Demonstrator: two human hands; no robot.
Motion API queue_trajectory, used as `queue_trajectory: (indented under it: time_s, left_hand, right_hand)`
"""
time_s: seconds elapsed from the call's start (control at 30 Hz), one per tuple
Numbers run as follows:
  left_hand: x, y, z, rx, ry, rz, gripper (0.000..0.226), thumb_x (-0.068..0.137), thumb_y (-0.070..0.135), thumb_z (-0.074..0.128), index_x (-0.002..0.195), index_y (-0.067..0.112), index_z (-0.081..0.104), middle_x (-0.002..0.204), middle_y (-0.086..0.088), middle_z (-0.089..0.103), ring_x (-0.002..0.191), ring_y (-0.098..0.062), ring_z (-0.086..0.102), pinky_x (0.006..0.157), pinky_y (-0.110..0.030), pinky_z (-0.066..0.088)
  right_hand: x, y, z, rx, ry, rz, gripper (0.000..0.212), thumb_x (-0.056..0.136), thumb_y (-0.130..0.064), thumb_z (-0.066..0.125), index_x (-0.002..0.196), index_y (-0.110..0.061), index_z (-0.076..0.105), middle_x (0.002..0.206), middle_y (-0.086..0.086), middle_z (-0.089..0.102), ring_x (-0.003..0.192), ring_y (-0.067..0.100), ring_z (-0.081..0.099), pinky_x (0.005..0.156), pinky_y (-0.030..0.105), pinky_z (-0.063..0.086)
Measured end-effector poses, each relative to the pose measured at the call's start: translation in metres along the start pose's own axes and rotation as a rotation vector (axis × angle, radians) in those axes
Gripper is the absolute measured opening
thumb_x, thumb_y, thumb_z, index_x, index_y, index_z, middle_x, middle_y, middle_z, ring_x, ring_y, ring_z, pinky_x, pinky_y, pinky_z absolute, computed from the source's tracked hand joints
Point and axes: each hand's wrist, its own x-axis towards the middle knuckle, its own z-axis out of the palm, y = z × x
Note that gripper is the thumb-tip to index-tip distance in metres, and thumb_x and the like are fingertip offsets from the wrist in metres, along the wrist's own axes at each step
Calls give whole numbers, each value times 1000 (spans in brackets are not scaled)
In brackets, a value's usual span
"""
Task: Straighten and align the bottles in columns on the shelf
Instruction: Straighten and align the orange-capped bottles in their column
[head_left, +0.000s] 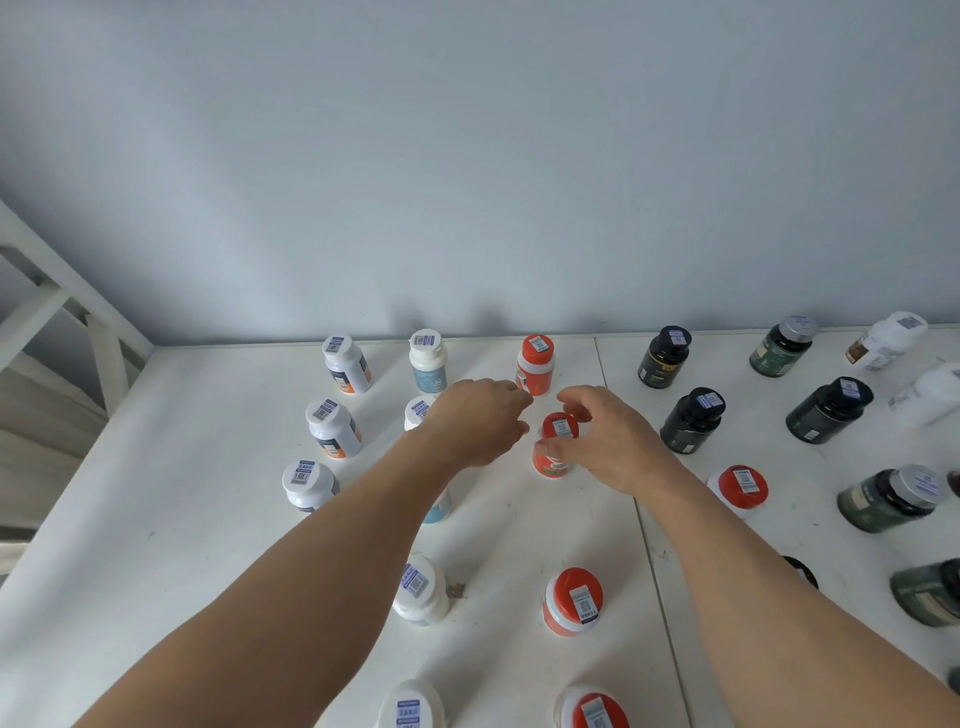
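Upright bottles stand in columns on the white shelf (208, 467). A red-capped orange bottle (556, 447) stands second in the red-capped column, behind it another at the back (536, 364). My right hand (608, 441) curls its thumb and fingers around the second bottle's cap and side. My left hand (475, 421) reaches past it with curled fingers, its fingertips close to the back red-capped bottle; contact is unclear. My left forearm covers part of the white-capped blue-label column (428, 358).
A white-capped column with orange labels (332, 426) stands at left. Dark green and black bottles (693, 421) stand at right, with tilted white bottles (888, 340) at far right. More red-capped bottles (574, 600) stand nearer me. A wall closes the back.
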Motion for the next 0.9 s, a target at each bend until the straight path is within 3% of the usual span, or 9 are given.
queue_trajectory:
  time_s: [0.1,0.23,0.33,0.43,0.6,0.77,0.9]
  left_hand:
    - [6,-7,-5,-18,20,-21,41,95,40,46,134,26,49,127,2,60,112,-22,57,84,-36,51]
    - [20,-17,-13,-90,29,-86,41,95,38,48,133,23,50,128,1,58,116,-22,55,84,-35,47]
    - [33,-22,-18,-107,-1,-138,42,95,39,49,131,19,52,129,-1,57,117,-23,54,86,-36,47]
    - [45,-28,-17,-126,-56,-186,44,94,41,51,128,14,52,129,-5,56,117,-25,54,90,-39,47]
    - [58,-32,-9,-213,-141,-219,51,91,42,57,131,11,49,133,-8,55,121,-26,51,97,-39,44]
    - [66,-34,-9,-497,-173,-274,60,86,45,64,138,19,47,134,0,56,121,-22,52,98,-34,43]
    - [69,-35,-11,-858,-140,-273,36,82,40,70,114,26,65,109,6,69,101,-15,62,90,-36,50]
  right_hand:
    - [13,-8,-11,78,51,-14,65,64,-70,62,119,-38,48,115,-16,54,99,2,51,78,24,37]
    - [50,-19,-24,21,126,-58,61,79,-62,57,130,-29,47,128,-8,53,107,7,50,82,25,36]
    - [78,-24,-28,-52,18,-52,58,86,-43,62,138,-32,38,142,-4,43,125,18,45,93,31,37]
    - [95,-24,-25,-91,-126,-54,61,88,-31,65,141,-35,35,146,-4,40,129,22,42,100,35,36]
    - [103,-24,-21,-103,-118,-70,56,89,-31,63,140,-30,39,141,-1,46,125,24,47,103,39,37]
    - [104,-25,-34,-67,-102,-89,53,83,-45,67,131,-30,49,126,-4,57,110,21,54,89,31,42]
    - [103,-28,-48,7,-100,-95,42,77,-53,70,112,-34,58,103,-10,61,93,13,57,73,28,43]
